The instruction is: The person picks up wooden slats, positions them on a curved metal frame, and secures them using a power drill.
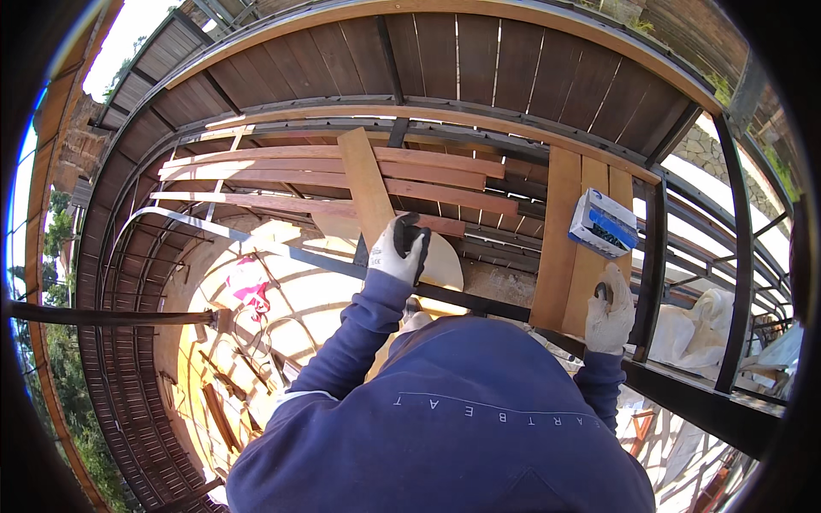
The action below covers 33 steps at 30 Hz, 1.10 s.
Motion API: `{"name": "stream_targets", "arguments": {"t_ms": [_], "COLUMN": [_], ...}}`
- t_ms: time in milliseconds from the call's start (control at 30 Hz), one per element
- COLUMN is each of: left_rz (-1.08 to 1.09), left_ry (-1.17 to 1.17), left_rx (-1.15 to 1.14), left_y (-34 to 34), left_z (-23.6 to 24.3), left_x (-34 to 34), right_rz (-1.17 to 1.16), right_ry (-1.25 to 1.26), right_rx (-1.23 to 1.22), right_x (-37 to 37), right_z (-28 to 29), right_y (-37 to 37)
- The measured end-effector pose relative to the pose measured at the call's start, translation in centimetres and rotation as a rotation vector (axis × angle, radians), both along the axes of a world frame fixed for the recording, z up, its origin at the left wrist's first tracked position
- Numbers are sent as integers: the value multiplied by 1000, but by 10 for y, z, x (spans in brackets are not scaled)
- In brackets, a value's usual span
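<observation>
My left hand, in a white glove with a black-coated palm, is curled beside the near end of a light brown wooden plank. That plank lies slantwise across several long reddish boards. Whether its fingers hold anything small is hidden. My right hand, gloved the same way, is bent at the near right edge of light brown boards set side by side. A dark bit shows by its thumb; I cannot make out what it is. Just beyond that hand a blue and white open box with dark contents sits on these boards.
A dark metal beam runs in front of me, with a drop to a sunlit floor lower left. Down there lie a pink cloth and loose timber. A curved dark slatted wall rises ahead. White sheeting hangs at right.
</observation>
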<state>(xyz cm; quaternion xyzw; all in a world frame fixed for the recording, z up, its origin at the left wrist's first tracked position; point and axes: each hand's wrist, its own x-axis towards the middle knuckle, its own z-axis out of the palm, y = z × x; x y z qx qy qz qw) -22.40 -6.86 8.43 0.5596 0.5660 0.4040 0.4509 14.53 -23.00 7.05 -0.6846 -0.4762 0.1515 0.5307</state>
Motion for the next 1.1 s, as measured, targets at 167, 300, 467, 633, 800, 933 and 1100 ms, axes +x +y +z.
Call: {"name": "stream_targets", "arguments": {"t_ms": [167,300,467,633,800,933,1100], "left_rz": [378,192,209,99,-47,-197,-169], "left_ry": [481,787,743,633,-237,-646,-640], "left_rx": [16,-215,-273,-315,-282,-314,-289], "left_y": [7,4,29,52,24,16,19], "left_z": [-40,-22,-39,-53,-67,-43,-14], "left_x": [-125,-94,-99,-108,-136,-144,-202], "right_rz": [541,808,940,817,713,705,648], "right_ry": [-172,-190,-163,70,118,271,243], "right_rx": [-94,-235,-525,-487,-232,-201,-221], "right_x": [-80,-146,-228,-269,-256,-276,-345], "right_z": [43,31,-6,-2,4,31,9], "right_y": [81,137,168,163,145,122,115]}}
